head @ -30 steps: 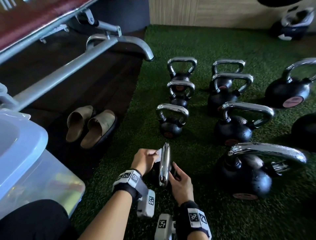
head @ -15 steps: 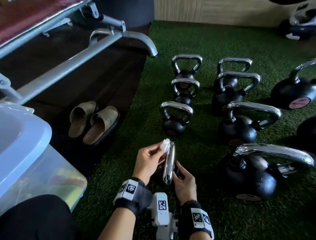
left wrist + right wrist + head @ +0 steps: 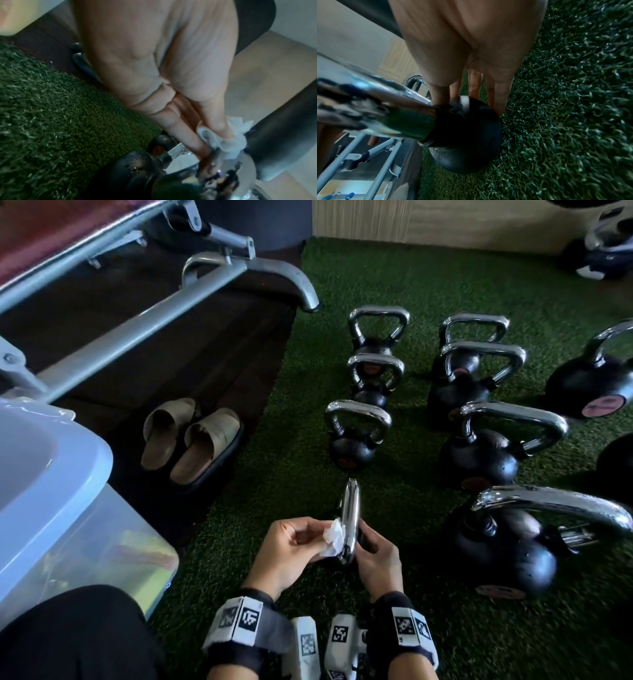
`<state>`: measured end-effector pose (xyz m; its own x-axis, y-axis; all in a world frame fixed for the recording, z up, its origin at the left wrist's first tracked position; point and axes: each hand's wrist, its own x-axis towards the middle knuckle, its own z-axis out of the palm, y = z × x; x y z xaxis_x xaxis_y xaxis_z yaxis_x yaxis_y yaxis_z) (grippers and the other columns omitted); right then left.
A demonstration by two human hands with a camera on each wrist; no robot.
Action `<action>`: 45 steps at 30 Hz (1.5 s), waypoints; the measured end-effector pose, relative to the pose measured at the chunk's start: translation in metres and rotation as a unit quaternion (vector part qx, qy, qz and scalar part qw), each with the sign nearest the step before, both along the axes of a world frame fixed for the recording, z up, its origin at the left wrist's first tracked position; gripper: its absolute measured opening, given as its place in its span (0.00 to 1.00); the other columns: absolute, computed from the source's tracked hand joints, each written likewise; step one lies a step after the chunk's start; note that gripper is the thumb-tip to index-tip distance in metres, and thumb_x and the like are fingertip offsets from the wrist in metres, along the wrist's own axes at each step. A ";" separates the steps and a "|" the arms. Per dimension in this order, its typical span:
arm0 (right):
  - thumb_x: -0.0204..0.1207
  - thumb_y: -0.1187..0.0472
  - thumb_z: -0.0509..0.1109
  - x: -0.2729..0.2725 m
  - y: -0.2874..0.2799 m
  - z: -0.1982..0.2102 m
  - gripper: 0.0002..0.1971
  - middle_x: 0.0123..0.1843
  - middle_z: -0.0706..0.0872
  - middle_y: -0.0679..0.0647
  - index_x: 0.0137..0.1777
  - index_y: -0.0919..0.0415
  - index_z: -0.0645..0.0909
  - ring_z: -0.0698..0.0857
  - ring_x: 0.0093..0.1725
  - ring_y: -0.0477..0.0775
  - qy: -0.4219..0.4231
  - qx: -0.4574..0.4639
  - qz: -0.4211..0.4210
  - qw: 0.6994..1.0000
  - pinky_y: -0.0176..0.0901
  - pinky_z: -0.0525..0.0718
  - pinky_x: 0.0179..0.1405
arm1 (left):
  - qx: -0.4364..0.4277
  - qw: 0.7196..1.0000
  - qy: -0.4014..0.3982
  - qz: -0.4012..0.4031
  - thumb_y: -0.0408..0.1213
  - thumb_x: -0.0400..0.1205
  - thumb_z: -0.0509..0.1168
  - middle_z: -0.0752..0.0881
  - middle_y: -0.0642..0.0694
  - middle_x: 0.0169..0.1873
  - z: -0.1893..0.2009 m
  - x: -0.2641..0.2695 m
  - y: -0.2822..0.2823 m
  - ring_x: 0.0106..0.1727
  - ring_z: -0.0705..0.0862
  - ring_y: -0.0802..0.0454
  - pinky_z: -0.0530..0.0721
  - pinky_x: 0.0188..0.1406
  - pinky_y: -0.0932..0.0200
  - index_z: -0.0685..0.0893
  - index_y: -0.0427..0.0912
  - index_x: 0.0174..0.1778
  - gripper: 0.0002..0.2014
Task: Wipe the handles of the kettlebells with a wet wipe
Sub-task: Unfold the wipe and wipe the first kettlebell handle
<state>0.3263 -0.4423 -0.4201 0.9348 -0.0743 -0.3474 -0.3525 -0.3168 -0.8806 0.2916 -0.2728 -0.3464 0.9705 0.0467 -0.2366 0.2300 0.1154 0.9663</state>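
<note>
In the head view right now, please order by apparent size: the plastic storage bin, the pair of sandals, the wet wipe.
1. Plastic storage bin, though it is nearest the camera.
2. Pair of sandals.
3. Wet wipe, pinched in the left hand.

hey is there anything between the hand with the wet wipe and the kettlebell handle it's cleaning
Nothing visible. The left hand pinches the wet wipe straight against the near end of the chrome handle. The right hand rests on the kettlebell body on the other side, clear of the wipe.
</note>
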 end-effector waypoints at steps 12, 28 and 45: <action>0.66 0.37 0.83 0.006 -0.004 -0.028 0.30 0.52 0.94 0.36 0.70 0.29 0.82 0.91 0.54 0.36 -0.003 -0.003 0.019 1.000 0.51 0.88 0.66 | 0.200 0.970 -0.033 -0.133 0.34 0.77 0.81 0.95 0.57 0.48 -0.003 -0.005 0.019 0.53 0.93 0.63 0.88 0.57 0.65 0.96 0.49 0.52 0.09; 0.76 0.58 0.81 0.002 -0.022 0.080 0.09 0.39 0.94 0.47 0.54 0.45 0.93 0.90 0.36 0.44 -0.126 0.096 -0.046 0.986 0.38 0.87 0.39 | 0.119 0.986 -0.080 0.087 0.23 0.80 0.74 0.95 0.57 0.47 0.006 0.005 0.014 0.52 0.93 0.62 0.85 0.52 0.71 0.93 0.51 0.49 0.15; 0.72 0.67 0.83 0.009 -0.020 0.110 0.11 0.47 0.96 0.54 0.54 0.58 0.93 0.95 0.48 0.55 -0.160 0.191 0.068 0.966 0.43 0.91 0.50 | 0.139 0.989 -0.045 0.007 0.13 0.80 0.61 0.93 0.49 0.56 0.026 0.020 0.013 0.61 0.90 0.52 0.86 0.59 0.59 0.85 0.54 0.59 0.28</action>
